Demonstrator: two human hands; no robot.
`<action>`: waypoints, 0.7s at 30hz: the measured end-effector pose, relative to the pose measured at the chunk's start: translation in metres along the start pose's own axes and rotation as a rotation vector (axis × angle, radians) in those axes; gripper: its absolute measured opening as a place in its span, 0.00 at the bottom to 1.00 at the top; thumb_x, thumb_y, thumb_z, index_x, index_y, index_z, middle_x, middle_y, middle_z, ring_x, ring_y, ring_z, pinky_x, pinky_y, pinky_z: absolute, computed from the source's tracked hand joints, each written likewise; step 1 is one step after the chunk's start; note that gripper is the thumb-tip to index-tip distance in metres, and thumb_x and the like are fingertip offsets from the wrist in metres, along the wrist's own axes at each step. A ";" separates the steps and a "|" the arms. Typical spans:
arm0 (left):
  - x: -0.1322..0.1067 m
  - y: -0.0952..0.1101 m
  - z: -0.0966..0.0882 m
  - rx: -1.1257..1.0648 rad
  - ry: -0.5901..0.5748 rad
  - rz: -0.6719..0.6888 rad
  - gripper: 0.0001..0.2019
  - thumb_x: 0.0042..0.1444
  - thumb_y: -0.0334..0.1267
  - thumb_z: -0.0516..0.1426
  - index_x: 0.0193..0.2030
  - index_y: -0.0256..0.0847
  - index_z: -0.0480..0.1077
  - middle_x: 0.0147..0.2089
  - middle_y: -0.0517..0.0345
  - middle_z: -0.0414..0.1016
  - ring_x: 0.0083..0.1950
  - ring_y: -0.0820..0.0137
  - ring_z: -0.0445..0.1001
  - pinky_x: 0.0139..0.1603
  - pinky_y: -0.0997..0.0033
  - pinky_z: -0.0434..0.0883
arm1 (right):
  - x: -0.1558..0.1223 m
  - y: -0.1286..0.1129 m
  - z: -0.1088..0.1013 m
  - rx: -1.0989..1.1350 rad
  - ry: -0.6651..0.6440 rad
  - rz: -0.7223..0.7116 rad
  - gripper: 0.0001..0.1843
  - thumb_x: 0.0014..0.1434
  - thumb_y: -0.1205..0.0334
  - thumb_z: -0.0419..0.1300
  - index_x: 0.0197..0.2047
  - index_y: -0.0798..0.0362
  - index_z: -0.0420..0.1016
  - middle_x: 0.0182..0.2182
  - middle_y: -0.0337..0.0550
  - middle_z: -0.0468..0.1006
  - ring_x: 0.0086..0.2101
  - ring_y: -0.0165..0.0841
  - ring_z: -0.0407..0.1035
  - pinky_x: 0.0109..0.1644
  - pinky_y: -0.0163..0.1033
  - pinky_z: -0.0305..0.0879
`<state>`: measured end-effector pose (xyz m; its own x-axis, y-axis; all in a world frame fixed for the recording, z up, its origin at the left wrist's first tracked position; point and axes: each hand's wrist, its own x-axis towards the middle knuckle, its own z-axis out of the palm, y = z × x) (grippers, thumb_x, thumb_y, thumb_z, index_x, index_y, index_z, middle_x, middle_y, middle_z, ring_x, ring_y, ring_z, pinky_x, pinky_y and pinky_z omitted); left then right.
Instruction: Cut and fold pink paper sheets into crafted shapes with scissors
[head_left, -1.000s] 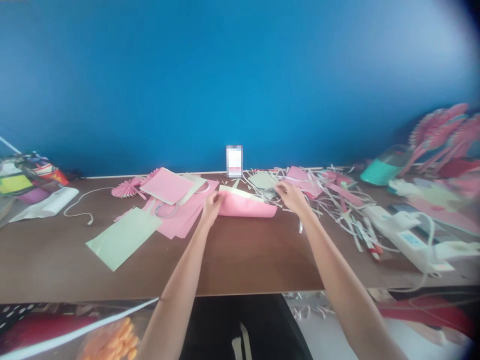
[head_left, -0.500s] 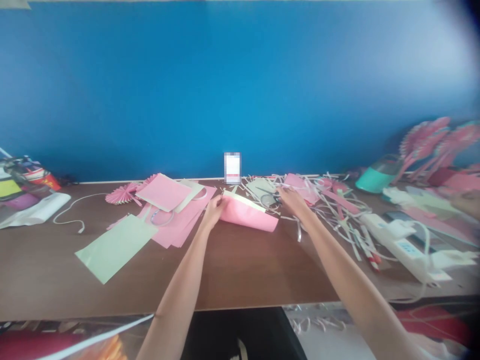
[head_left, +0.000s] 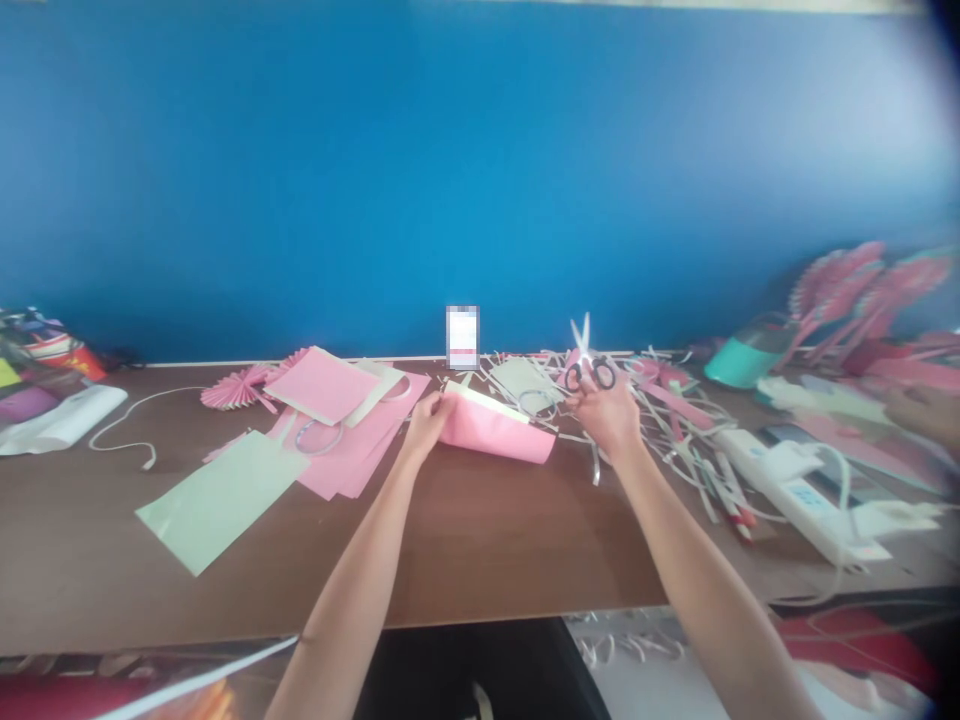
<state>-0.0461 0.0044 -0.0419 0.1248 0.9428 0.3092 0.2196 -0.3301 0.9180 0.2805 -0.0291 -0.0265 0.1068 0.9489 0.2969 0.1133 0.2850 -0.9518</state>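
Note:
My left hand point(head_left: 426, 424) pinches the left edge of a folded pink paper sheet point(head_left: 495, 432) that lies on the brown table point(head_left: 480, 540), with a pale green sheet under its far edge. My right hand point(head_left: 609, 412) is closed on a pair of black-handled scissors point(head_left: 589, 366), lifted off the table with the blades pointing up. Both hands are at the table's far middle, the paper between them.
Pink and pale green sheets point(head_left: 225, 495) and a pink paper fan point(head_left: 234, 388) lie at the left. Cut paper strips point(head_left: 675, 420) cover the right, with a white power strip point(head_left: 795, 485), markers and a teal container point(head_left: 746, 362). A small white card point(head_left: 462, 337) leans on the blue wall.
My right hand has picked the scissors up out of the paper strips and raised them, blades up. My left hand has kept its hold on the pink sheet.

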 end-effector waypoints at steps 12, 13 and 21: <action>-0.001 -0.001 0.000 -0.030 0.090 -0.005 0.20 0.54 0.55 0.54 0.26 0.40 0.61 0.24 0.64 0.55 0.26 0.74 0.55 0.26 0.74 0.51 | -0.014 -0.013 0.021 0.378 -0.054 0.083 0.29 0.59 0.37 0.40 0.48 0.47 0.68 0.47 0.49 0.72 0.42 0.38 0.69 0.41 0.44 0.69; -0.001 -0.001 0.000 -0.030 0.091 -0.003 0.20 0.54 0.55 0.54 0.25 0.40 0.61 0.24 0.64 0.55 0.26 0.74 0.55 0.26 0.74 0.51 | -0.014 -0.012 0.021 0.381 -0.039 0.074 0.26 0.59 0.40 0.43 0.48 0.47 0.68 0.47 0.48 0.72 0.42 0.38 0.69 0.41 0.44 0.70; -0.001 0.003 -0.001 -0.058 0.108 -0.001 0.18 0.56 0.54 0.54 0.28 0.39 0.64 0.26 0.62 0.61 0.29 0.73 0.60 0.29 0.73 0.56 | -0.014 -0.003 0.022 0.440 -0.057 0.078 0.20 0.52 0.52 0.56 0.48 0.48 0.71 0.44 0.46 0.74 0.40 0.35 0.70 0.40 0.40 0.70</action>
<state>-0.0464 0.0020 -0.0391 0.0190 0.9438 0.3300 0.1630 -0.3285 0.9303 0.2569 -0.0401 -0.0290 0.0422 0.9724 0.2295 -0.3250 0.2306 -0.9172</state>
